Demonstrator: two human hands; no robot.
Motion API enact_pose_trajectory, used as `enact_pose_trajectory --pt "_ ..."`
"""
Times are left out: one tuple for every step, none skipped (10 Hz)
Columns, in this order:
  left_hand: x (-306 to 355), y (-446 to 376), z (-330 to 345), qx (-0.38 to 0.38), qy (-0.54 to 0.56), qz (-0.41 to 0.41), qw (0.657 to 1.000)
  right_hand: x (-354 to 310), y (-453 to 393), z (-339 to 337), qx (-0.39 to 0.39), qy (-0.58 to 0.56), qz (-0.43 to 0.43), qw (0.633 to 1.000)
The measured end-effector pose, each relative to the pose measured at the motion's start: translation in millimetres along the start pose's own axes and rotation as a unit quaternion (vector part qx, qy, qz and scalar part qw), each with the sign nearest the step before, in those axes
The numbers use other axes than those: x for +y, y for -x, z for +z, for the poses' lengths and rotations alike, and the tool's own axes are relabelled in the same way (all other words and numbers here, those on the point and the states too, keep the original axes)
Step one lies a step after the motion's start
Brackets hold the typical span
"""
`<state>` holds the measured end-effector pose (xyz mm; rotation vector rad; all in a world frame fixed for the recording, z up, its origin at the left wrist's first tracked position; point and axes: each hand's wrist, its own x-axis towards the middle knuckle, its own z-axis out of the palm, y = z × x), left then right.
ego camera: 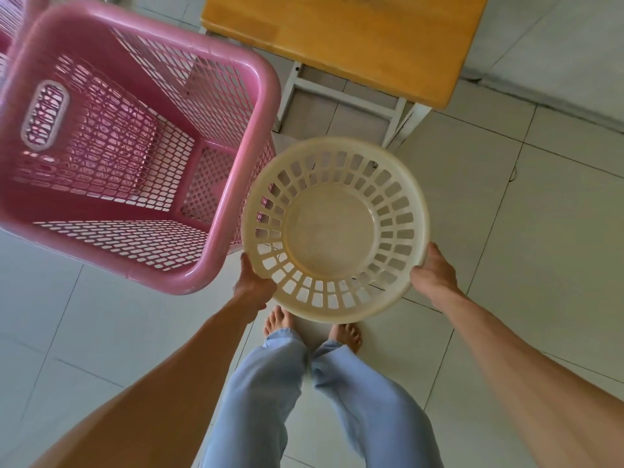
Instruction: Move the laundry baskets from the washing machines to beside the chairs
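Both the left hand [254,282] and right hand [434,273] grip the round cream slotted plastic basket [334,228] above the floor, not yet set down beside the tall pink mesh plastic basket [111,146] already standing by the wooden-seated chair [341,38].

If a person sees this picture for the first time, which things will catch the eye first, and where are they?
First comes the large pink basket, tall, rectangular and empty, filling the upper left. Next is the round cream basket at the centre, also empty, gripped on its rim by the left hand and the right hand. Behind it, at the top, stands a wooden seat on a white frame.
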<state>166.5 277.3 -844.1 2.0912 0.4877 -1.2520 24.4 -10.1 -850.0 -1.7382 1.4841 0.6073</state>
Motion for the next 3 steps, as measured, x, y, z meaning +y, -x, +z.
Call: enact_pose_trajectory --pt "2.9 22.5 3.1 -0.025 -0.019 -0.013 0.999 -4.2 20.9 -6.3 -0.003 0.021 -0.019 1.0" --pt "7.1 45.9 0.3 -0.084 0.044 -0.055 0.994 -12.5 52.8 -19.0 -0.017 0.033 -0.03 0.999" --pt "19.1 79.1 -1.7 -0.117 0.085 -0.059 0.988 -18.6 87.8 -31.3 -0.028 0.033 -0.046 0.998"
